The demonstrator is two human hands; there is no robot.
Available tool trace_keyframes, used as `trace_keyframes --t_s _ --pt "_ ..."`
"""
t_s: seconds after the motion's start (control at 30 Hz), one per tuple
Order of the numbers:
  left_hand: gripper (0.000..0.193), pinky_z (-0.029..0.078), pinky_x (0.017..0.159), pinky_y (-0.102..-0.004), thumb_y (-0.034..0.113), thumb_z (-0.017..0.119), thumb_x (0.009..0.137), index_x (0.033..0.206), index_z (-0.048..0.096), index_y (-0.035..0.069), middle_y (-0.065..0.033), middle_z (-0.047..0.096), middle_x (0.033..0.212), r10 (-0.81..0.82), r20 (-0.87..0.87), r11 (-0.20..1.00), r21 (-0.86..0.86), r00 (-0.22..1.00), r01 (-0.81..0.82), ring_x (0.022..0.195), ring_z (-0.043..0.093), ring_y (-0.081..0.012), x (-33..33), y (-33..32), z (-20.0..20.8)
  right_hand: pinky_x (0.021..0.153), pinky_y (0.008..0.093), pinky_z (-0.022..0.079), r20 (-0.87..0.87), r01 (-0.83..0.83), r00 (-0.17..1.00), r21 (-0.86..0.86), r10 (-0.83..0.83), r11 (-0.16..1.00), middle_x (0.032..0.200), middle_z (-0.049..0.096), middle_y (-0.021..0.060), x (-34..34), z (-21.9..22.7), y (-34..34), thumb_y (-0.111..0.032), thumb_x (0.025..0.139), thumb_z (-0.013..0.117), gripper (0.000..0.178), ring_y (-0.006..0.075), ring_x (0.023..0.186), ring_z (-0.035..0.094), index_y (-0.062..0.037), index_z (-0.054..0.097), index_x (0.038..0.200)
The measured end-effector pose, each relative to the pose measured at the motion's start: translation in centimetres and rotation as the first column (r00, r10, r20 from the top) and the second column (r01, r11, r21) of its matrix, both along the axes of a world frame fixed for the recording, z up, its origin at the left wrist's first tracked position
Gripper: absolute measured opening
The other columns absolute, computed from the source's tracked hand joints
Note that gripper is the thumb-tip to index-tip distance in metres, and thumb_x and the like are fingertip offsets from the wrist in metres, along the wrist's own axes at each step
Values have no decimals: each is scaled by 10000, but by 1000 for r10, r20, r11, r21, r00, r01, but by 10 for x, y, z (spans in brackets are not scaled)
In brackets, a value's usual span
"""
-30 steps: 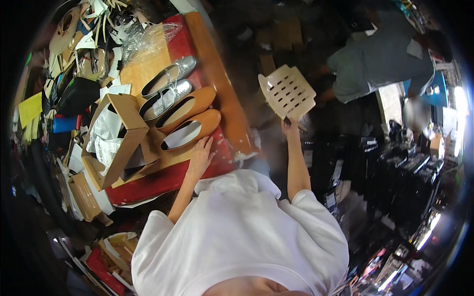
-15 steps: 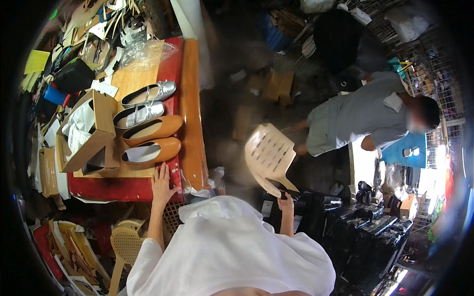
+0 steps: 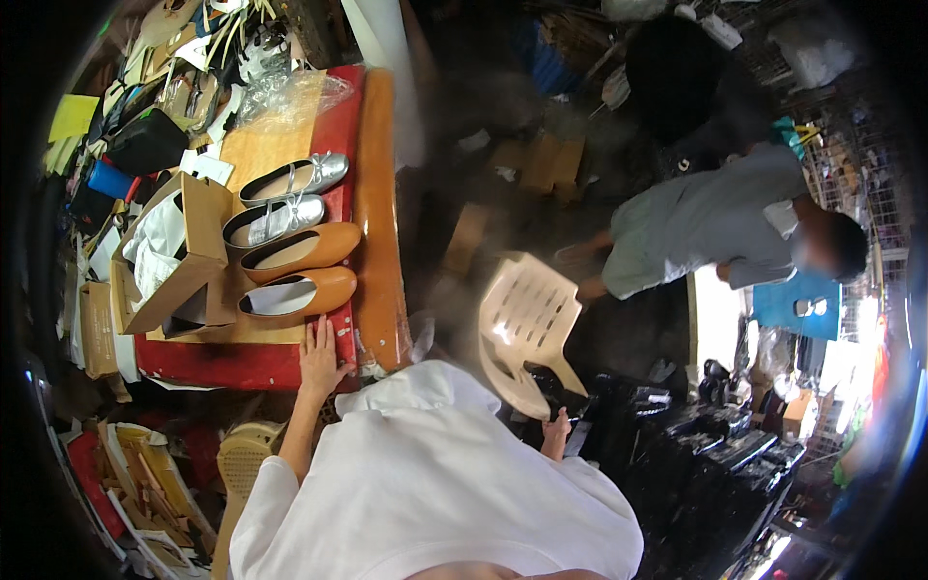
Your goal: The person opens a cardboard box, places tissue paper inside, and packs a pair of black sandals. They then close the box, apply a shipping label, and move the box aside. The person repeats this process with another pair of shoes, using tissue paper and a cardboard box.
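Observation:
My left hand point(image 3: 321, 360) lies with fingers spread on the red edge of the table point(image 3: 217, 362), just below the orange flat shoes point(image 3: 302, 294). Above that pair stand silver flats with bows point(image 3: 275, 222), beside an opened cardboard shoebox point(image 3: 201, 232) with white paper inside. On the other side, my right hand point(image 3: 555, 431) is closed at the arm end of a beige plastic chair point(image 3: 530, 302). Its fingers are partly hidden. Something black shows in the gap between the chair's seat and arm.
Several black plastic-wrapped bundles point(image 3: 691, 454) crowd the lower right. A person in grey point(image 3: 710, 217) is beyond the chair. Flattened cardboard point(image 3: 551, 166) lies on the dark floor. Another beige chair point(image 3: 246, 459) stands below the table, near stacked materials point(image 3: 150, 483).
The beige chair has come nearer to me and turned slightly, with my right hand at its arm. My left hand stays on the table edge. The person in grey has shifted slightly.

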State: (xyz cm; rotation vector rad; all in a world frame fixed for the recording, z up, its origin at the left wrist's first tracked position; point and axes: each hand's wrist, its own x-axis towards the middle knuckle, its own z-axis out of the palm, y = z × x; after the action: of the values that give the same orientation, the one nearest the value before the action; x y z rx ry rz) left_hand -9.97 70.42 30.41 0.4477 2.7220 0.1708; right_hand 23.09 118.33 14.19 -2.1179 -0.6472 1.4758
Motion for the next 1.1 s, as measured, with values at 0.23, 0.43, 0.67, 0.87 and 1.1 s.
trace_keyframes --t_s 0.23,0.43,0.67,0.87,1.1 --pt "1066 285 1061 -524 426 781 645 1437 222 -17 -138 163 1530 -26 46 998 -59 999 28 1355 254 -402 -4 -4 -5 963 414 423 958 -664 229 24 172 747 1213 526 207 -42 20 -21 -205 743 709 585 340 1147 510 1 475 1238" --pt "1050 283 1062 -504 378 802 628 1444 241 30 -81 193 1530 31 -18 999 45 999 -30 1365 249 -372 1 -6 -14 852 414 464 728 -903 269 418 631 -98 1058 624 173 -259 96 -56 -103 792 649 275 348 977 592 -60 632 1063" --pt "995 258 1088 -496 299 803 635 1440 272 56 -55 232 1520 151 30 980 129 988 -154 1379 236 -345 3 -3 -16 795 297 510 460 -485 -168 731 872 -479 1013 680 123 -509 244 -177 -159 887 605 247 200 917 665 -22 638 1089" --pt "893 219 1110 -484 225 737 674 1428 295 38 -77 295 1492 202 18 975 86 979 -203 1372 259 -340 2 9 -9 802 386 503 594 -294 -506 563 625 -773 972 661 124 -539 259 -220 -179 879 581 178 309 915 627 -68 660 994" --pt "472 507 784 -440 337 673 800 1130 600 7 -216 656 971 293 488 920 91 822 -382 920 637 -343 -66 72 55 783 369 508 547 -150 -714 491 437 -859 953 659 95 -589 223 -162 -161 868 586 173 284 900 631 -76 666 996"
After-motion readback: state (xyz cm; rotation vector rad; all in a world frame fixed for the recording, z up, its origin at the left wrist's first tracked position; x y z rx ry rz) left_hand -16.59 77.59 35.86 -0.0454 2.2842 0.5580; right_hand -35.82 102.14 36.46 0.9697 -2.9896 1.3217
